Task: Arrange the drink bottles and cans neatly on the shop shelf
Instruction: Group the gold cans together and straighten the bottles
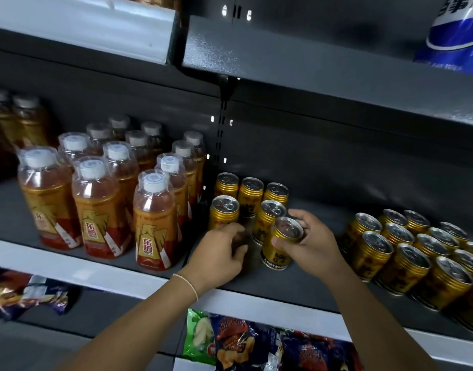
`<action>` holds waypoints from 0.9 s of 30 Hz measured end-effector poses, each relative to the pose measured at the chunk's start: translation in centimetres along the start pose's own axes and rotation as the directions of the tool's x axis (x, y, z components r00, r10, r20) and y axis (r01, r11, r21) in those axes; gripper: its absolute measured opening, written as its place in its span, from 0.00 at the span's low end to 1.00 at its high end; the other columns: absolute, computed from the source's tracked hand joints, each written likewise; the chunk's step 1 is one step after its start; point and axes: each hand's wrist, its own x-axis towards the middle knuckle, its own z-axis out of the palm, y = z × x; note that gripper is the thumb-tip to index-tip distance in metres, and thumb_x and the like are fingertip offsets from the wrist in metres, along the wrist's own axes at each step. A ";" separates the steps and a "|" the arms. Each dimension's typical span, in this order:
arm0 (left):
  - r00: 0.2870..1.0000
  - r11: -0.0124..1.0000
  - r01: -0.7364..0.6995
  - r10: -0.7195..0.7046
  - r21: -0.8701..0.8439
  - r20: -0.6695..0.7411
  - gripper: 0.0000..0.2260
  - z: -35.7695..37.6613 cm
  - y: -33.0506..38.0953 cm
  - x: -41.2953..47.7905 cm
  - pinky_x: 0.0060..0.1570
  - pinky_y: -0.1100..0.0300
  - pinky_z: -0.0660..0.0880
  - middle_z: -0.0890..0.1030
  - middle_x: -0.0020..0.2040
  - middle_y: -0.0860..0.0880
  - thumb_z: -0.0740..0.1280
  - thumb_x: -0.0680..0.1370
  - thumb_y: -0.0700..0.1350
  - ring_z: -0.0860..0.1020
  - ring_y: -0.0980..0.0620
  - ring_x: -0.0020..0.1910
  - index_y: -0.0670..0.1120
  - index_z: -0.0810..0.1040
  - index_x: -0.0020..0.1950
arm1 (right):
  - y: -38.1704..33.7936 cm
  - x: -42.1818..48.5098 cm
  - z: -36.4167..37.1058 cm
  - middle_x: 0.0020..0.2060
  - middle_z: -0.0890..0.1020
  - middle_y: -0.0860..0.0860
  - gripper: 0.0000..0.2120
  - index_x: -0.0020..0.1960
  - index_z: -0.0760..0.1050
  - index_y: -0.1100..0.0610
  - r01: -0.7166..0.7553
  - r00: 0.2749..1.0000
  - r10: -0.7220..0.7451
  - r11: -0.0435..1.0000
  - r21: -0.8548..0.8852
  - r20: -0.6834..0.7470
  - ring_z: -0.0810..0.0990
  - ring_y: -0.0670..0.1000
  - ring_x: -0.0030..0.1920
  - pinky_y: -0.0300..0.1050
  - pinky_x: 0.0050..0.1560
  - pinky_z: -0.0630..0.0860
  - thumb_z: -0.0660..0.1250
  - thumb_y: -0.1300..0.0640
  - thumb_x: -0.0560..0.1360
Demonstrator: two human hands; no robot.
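Gold drink cans (250,192) stand in short rows at the middle of the dark grey shelf (283,286). My right hand (314,246) grips one gold can (280,243) near its top, slightly tilted, at the front right of that cluster. My left hand (222,254) lies in front of the front-left can (224,214), with its fingers loosely curled in the gap between cans and nothing visibly held. A larger block of several gold cans (404,253) fills the shelf's right part. Orange drink bottles (96,207) with white caps stand in rows on the left.
An upper shelf (310,62) overhangs closely, with a blue-and-white bottle (457,33) on it at the right. Snack bags (243,341) lie on the lower shelf, with more bags (23,293) at the left. Bare shelf floor shows between the two can groups.
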 end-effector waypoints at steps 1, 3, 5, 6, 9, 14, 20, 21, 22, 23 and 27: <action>1.000 1.000 0.006 -0.006 0.006 -0.009 0.16 -0.2 -0.2 -0.2 0.53 0.56 0.77 0.81 0.54 0.49 0.69 0.77 0.46 0.79 0.51 0.53 0.47 0.76 0.64 | -0.2 -0.1 0.2 0.49 0.83 0.39 0.28 0.57 0.74 0.37 0.007 1.000 -0.007 0.999 -0.038 0.004 0.82 0.41 0.51 0.43 0.53 0.79 0.81 0.53 0.62; 1.000 1.000 0.020 -0.019 0.018 -0.022 0.14 -0.6 -0.5 -0.5 0.53 0.57 0.77 0.80 0.54 0.49 0.68 0.77 0.45 0.78 0.52 0.52 0.47 0.77 0.62 | -0.6 -0.5 0.4 0.49 0.82 0.38 0.26 0.55 0.74 0.38 0.021 1.000 -0.022 0.995 -0.095 -0.009 0.81 0.39 0.51 0.39 0.50 0.77 0.80 0.55 0.64; 0.999 0.999 0.029 -0.028 0.020 -0.031 0.12 -0.9 -1.0 -0.7 0.52 0.58 0.78 0.80 0.53 0.49 0.68 0.77 0.43 0.78 0.52 0.51 0.47 0.78 0.60 | -0.8 -0.7 0.4 0.49 0.81 0.38 0.24 0.53 0.73 0.37 0.041 0.999 -0.044 0.987 -0.157 -0.014 0.80 0.39 0.51 0.38 0.50 0.76 0.79 0.56 0.66; 0.999 0.999 0.031 -0.030 0.023 -0.029 0.12 -1.0 -1.2 -0.8 0.52 0.58 0.78 0.79 0.53 0.49 0.67 0.77 0.42 0.78 0.52 0.51 0.46 0.78 0.59 | -1.0 -0.9 0.4 0.50 0.81 0.39 0.24 0.55 0.73 0.38 0.047 0.999 -0.049 0.981 -0.188 -0.006 0.80 0.42 0.53 0.41 0.52 0.77 0.78 0.56 0.67; 0.999 0.998 0.039 -0.039 0.044 -0.003 0.12 -1.4 -1.7 -1.2 0.53 0.56 0.77 0.79 0.54 0.47 0.66 0.76 0.41 0.78 0.50 0.52 0.46 0.78 0.59 | -1.7 -1.1 0.8 0.59 0.77 0.45 0.28 0.67 0.72 0.45 0.061 0.998 -0.062 0.931 -0.360 0.009 0.73 0.51 0.62 0.46 0.63 0.70 0.75 0.53 0.69; 0.997 0.995 0.035 -0.041 0.095 0.066 0.15 -2.2 -2.5 -1.7 0.58 0.56 0.74 0.77 0.57 0.45 0.64 0.74 0.40 0.76 0.47 0.57 0.43 0.78 0.60 | -5.4 -1.0 4.2 0.62 0.77 0.49 0.22 0.66 0.77 0.54 0.301 0.930 -0.358 0.872 -0.386 -0.083 0.74 0.51 0.62 0.41 0.61 0.69 0.73 0.55 0.73; 0.983 0.983 0.054 -0.083 0.174 0.164 0.27 -2.6 -3.4 -2.8 0.73 0.62 0.59 0.65 0.74 0.44 0.62 0.74 0.41 0.64 0.47 0.73 0.42 0.66 0.74 | -7.5 1.5 9.1 0.67 0.74 0.51 0.26 0.74 0.68 0.52 0.204 0.979 -0.191 0.913 -0.353 0.071 0.75 0.54 0.63 0.48 0.65 0.73 0.69 0.55 0.77; 0.977 0.981 0.055 -0.091 0.186 0.191 0.30 -2.6 -3.5 -2.8 0.75 0.56 0.58 0.61 0.77 0.44 0.62 0.74 0.42 0.60 0.48 0.75 0.42 0.62 0.76 | -7.5 1.9 9.8 0.67 0.74 0.52 0.28 0.75 0.66 0.51 0.160 0.987 -0.142 0.919 -0.360 0.077 0.75 0.55 0.63 0.49 0.65 0.73 0.69 0.54 0.77; 0.970 0.978 0.060 -0.103 0.199 0.218 0.32 -2.5 -3.6 -2.7 0.75 0.51 0.59 0.57 0.78 0.45 0.62 0.74 0.43 0.56 0.48 0.77 0.43 0.59 0.78 | -7.3 2.2 10.4 0.67 0.73 0.52 0.30 0.76 0.64 0.51 0.116 0.993 -0.097 0.929 -0.353 0.070 0.75 0.55 0.63 0.50 0.65 0.72 0.70 0.53 0.76; 0.964 0.976 0.062 -0.113 0.211 0.240 0.34 -2.4 -3.6 -2.5 0.75 0.49 0.60 0.55 0.79 0.45 0.62 0.75 0.43 0.54 0.48 0.78 0.42 0.55 0.79 | -7.1 2.4 11.1 0.67 0.74 0.52 0.32 0.76 0.64 0.51 0.079 0.997 -0.066 0.938 -0.337 0.051 0.75 0.55 0.64 0.50 0.66 0.73 0.71 0.53 0.75; 0.953 0.968 0.037 -0.109 0.247 0.283 0.38 -2.3 -3.9 -1.7 0.77 0.54 0.53 0.49 0.80 0.42 0.63 0.76 0.45 0.49 0.47 0.79 0.40 0.46 0.80 | -5.7 3.0 13.0 0.61 0.79 0.51 0.30 0.70 0.70 0.51 0.044 0.990 -0.076 0.967 -0.249 -0.118 0.77 0.53 0.62 0.53 0.65 0.74 0.76 0.55 0.71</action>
